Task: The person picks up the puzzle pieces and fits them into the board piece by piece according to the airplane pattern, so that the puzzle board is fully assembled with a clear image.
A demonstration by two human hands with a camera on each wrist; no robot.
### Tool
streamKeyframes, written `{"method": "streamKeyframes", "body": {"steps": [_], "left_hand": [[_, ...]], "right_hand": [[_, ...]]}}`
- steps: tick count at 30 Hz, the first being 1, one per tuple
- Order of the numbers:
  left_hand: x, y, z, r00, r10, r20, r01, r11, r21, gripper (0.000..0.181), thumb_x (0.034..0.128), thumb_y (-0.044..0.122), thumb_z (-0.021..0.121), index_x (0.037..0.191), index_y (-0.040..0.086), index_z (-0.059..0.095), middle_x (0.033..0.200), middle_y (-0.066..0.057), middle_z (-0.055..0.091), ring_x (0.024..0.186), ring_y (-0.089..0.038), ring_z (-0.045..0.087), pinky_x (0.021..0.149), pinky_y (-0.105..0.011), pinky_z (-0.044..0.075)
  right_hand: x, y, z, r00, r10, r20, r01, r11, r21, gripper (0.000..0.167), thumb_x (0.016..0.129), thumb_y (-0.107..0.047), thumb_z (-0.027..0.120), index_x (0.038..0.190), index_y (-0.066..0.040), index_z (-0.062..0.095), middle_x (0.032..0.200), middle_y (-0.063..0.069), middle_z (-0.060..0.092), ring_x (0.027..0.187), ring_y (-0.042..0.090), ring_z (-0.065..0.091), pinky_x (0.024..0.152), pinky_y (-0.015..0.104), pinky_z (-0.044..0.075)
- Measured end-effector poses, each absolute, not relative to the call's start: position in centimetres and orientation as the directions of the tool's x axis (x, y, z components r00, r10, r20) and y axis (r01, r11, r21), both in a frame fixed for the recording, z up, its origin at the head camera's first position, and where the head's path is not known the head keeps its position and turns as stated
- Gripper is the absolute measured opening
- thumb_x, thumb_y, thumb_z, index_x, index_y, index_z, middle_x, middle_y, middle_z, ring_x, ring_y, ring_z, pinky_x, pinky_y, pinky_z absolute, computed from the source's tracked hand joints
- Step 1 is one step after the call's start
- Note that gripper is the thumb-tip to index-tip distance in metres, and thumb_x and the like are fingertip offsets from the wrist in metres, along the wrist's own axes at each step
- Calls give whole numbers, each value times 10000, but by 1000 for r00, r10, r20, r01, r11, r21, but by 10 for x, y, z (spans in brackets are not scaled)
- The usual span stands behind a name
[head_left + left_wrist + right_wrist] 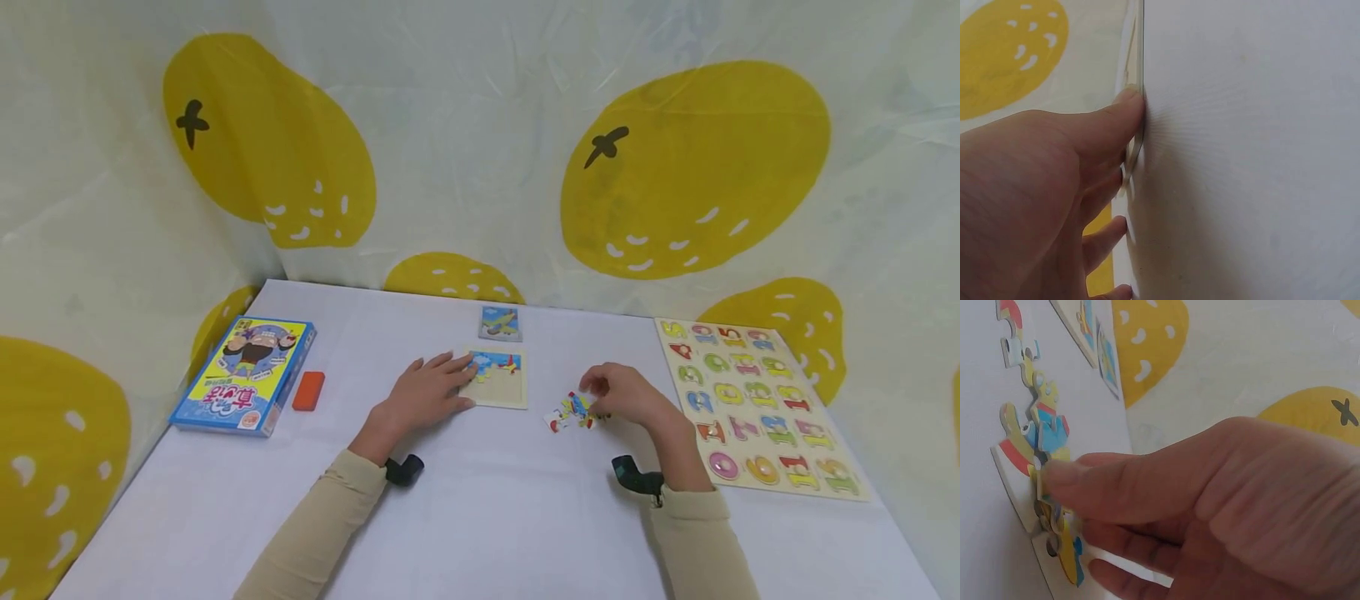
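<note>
Puzzle tray: The shallow puzzle tray is lying on the white-covered table, holding joined picture pieces along its far side and showing bare base nearer the person. It is serving here as the clock's centre, twelve pointing away from the person.

Left hand: The person's left hand is resting at nine o'clock, fingers spread and unclenched, fingertips touching the tray's left side and thumb touching its edge.

Right hand: At four o'clock, the right hand is bending over the loose pieces, its thumb covering part of the heap. Whether it is pinching a piece, one cannot tell — the thumb is hiding the other fingertips' contact.

Loose pieces: They are lying in an overlapping cluster, some leaning on others.

Nearby: A small picture card is lying just beyond the tray at twelve; a red block and a boxed game are sitting at nine, a number board at three.

Risk at the heap: Overlapping edges could be catching, so lifting one piece might be dragging or flipping its neighbours.

Risk at the tray: Uneven pressure from the left fingers might be skewing the tray — or unseating pieces beside them.
</note>
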State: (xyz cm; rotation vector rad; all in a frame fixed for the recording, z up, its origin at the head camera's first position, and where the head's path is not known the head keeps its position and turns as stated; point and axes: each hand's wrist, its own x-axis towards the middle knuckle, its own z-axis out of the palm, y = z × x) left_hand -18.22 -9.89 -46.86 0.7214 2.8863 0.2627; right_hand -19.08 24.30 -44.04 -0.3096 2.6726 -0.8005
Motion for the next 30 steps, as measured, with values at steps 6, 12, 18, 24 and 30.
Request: {"method": "streamKeyframes", "body": {"steps": [6,12,18,24,30], "left_hand": [[-181,-100,-466,-871,480,-105,448,864,228,621,974,516,554,1523,262,412,1615,74,346,1528,-254,268,1185,-616,252],[-182,-101,-468,-870,478,-119,447,867,219,630,976,530,542,1534,283,386,1624,91,322,1535,-240,248,1194,-607,242],[-183,-101,-471,-871,478,-112,449,867,215,635,974,539,539,1535,290,380,1625,97,317,1536,-231,247,1193,-605,244],[-183,-101,-472,-871,478,-110,447,866,225,640,974,536,541,1539,291,370,1626,96,315,1536,-233,245,1193,-608,240],[-183,-100,-472,-870,480,-111,446,864,232,636,975,533,541,1537,284,378,1626,90,319,1536,-236,245,1196,-611,231]], "right_hand": [[-190,247,-441,-906,-301,-298,-83,816,-572,218,800,-3,739,996,-68,668,856,85,564,822,225,513,664,301,454],[-191,250,-442,-907,-315,-279,-91,793,-602,208,824,13,685,1012,-76,682,818,72,541,775,214,499,615,298,427],[-194,254,-439,-909,-343,-238,-125,767,-630,228,870,4,629,1052,-85,732,804,59,539,779,205,489,609,288,408],[-195,251,-442,-914,-350,-207,-142,752,-644,210,883,-21,607,1048,-85,721,841,70,576,774,212,506,617,295,435],[-195,235,-446,-921,-355,-162,-155,715,-681,176,896,-39,626,1045,-87,706,846,89,596,749,205,535,603,288,467]]}}
